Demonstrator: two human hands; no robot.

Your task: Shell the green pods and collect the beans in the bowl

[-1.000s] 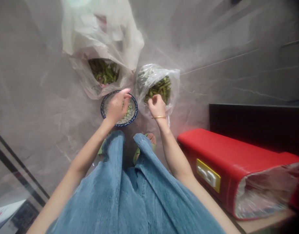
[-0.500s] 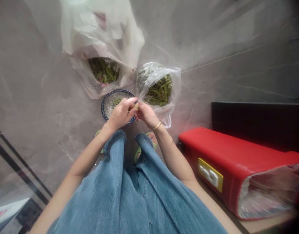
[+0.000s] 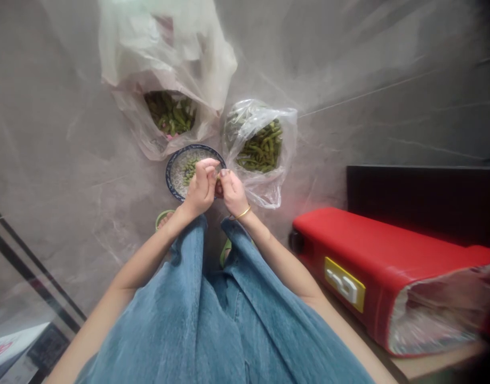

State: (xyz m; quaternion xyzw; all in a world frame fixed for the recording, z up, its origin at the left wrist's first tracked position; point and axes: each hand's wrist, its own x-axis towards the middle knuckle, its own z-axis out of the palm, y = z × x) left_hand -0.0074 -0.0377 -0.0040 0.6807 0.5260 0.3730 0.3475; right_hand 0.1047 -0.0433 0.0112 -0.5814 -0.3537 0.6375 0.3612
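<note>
My left hand (image 3: 200, 188) and my right hand (image 3: 231, 192) meet in front of my knees, fingers pinched together on a small green pod (image 3: 218, 184) that is mostly hidden between them. Just beyond the hands a blue-rimmed patterned bowl (image 3: 176, 170) stands on the floor with a few green beans in it. To its right a clear plastic bag (image 3: 260, 144) lies open, full of green pods. Behind the bowl a white plastic bag (image 3: 168, 80) also holds green pods. A gold bangle circles my right wrist.
Grey marbled floor tiles (image 3: 368, 80) spread all around. A red box (image 3: 372, 266) with a yellow latch and a plastic-wrapped end lies at my right, a black surface behind it. My blue denim legs fill the foreground, green sandals showing under them. A dark strip runs along the left.
My right hand came out of the clear bag and my left hand left the bowl. Both drew back together toward my knees and now pinch a pod between them.
</note>
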